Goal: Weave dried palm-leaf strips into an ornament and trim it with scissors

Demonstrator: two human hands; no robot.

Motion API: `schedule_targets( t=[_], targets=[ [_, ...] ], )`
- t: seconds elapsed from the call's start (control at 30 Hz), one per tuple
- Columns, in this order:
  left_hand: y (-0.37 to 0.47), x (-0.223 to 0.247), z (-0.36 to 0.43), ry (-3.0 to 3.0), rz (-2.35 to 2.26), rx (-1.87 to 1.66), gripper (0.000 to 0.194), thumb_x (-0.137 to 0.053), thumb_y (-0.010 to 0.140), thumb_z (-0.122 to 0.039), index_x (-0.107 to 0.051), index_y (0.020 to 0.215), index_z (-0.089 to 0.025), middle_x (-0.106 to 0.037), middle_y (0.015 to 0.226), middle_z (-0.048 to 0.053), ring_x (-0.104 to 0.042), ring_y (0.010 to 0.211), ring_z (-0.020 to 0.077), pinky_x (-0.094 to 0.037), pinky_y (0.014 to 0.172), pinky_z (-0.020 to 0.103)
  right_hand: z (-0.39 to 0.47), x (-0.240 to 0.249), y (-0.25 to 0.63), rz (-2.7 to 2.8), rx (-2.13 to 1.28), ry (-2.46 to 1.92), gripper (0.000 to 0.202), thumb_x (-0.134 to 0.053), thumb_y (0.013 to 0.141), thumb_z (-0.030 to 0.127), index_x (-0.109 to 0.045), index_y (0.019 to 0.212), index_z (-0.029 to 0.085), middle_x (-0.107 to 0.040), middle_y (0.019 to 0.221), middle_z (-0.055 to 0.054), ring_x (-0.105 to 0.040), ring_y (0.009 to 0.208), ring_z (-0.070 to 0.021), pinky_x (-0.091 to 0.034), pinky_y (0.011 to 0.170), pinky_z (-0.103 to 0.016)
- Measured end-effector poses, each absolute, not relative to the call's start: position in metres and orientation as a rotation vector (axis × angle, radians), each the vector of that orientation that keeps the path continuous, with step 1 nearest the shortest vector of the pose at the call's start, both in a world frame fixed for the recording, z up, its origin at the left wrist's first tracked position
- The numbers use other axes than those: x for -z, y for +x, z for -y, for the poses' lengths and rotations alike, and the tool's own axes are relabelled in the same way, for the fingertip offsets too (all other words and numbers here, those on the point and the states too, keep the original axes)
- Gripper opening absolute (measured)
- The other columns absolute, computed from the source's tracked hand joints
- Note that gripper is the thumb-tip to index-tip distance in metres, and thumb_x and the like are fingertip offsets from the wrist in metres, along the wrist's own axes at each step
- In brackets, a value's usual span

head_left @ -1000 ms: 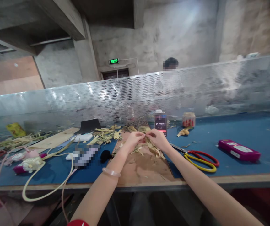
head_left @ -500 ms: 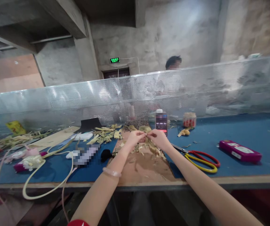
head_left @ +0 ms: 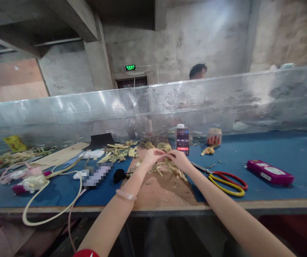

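Observation:
My left hand and my right hand meet fingertip to fingertip above a brown board. Both have their fingers pinched together, and whatever is between them is too small to make out. Dried plant pieces lie under and beside my right hand, with more scraps on the board. A phone showing a timer stands upright just behind my right hand. Scissors with red and yellow handles rest to the right of the board, close to my right forearm.
Left of the board are a black round object, a pale looped cord, a purple pouch and dried leaves. A jar and a magenta pack stand right. Behind the perforated screen is a person.
The view has shifted slightly. My hands remain together, with the fingers of both moved a little closer and overlapping more.

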State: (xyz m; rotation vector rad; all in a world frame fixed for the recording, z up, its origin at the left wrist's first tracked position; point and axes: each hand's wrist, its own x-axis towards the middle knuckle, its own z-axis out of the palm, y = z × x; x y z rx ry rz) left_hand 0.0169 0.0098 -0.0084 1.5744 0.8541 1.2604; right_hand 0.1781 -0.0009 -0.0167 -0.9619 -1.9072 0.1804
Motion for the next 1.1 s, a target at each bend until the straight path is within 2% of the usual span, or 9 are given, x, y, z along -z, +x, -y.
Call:
schedule_targets(
  t=[0.23,0.43,0.7,0.93,1.1],
  targets=[
    [0.016,0.008,-0.012,1.682,-0.929,-1.292,0.021,-0.074,0.058,-0.016,-0.064,0.076,-0.012,-0.066,0.071,0.006,-0.062,0.070,0.0155,-0.051,0.071,0.031,0.004,0.014,0.177,1.888,-0.154,-0.989,0.014,-0.057,0.079,0.018,-0.071,0.080,0.016,-0.069,0.076,-0.006,-0.060,0.070,-0.0163,-0.042,0.064,-0.025],
    [0.017,0.003,-0.006,1.708,-0.958,-1.324,0.021,-0.074,0.056,-0.014,-0.064,0.075,-0.012,-0.065,0.068,0.005,-0.061,0.066,0.0147,-0.051,0.063,0.029,0.006,0.011,0.176,1.813,-0.218,-0.970,0.014,-0.060,0.074,0.013,-0.071,0.080,0.018,-0.069,0.079,-0.005,-0.062,0.074,-0.0170,-0.045,0.067,-0.026],
    [0.019,-0.003,-0.001,1.445,-0.888,-1.177,0.021,-0.073,0.061,-0.024,-0.065,0.074,-0.009,-0.066,0.068,0.006,-0.063,0.063,0.0156,-0.051,0.071,0.033,0.002,0.014,0.179,1.820,-0.176,-0.856,0.016,-0.058,0.074,0.009,-0.070,0.080,0.016,-0.068,0.077,-0.006,-0.060,0.071,-0.0153,-0.045,0.067,-0.026],
    [0.016,0.003,-0.007,1.428,-0.853,-1.185,0.029,-0.080,0.051,-0.022,-0.064,0.073,-0.010,-0.065,0.065,0.004,-0.063,0.062,0.0144,-0.051,0.069,0.031,0.004,0.013,0.178,1.850,-0.180,-0.813,0.013,-0.058,0.075,0.014,-0.070,0.081,0.018,-0.067,0.077,-0.004,-0.059,0.070,-0.0141,-0.044,0.066,-0.024],
    [0.014,0.006,-0.011,1.458,-0.865,-1.209,0.029,-0.080,0.050,-0.016,-0.062,0.072,-0.009,-0.064,0.065,0.004,-0.062,0.063,0.0139,-0.052,0.068,0.032,0.008,0.011,0.178,1.877,-0.235,-0.897,0.017,-0.053,0.080,0.020,-0.070,0.081,0.019,-0.069,0.080,-0.004,-0.061,0.074,-0.0158,-0.045,0.068,-0.025]
  ],
)
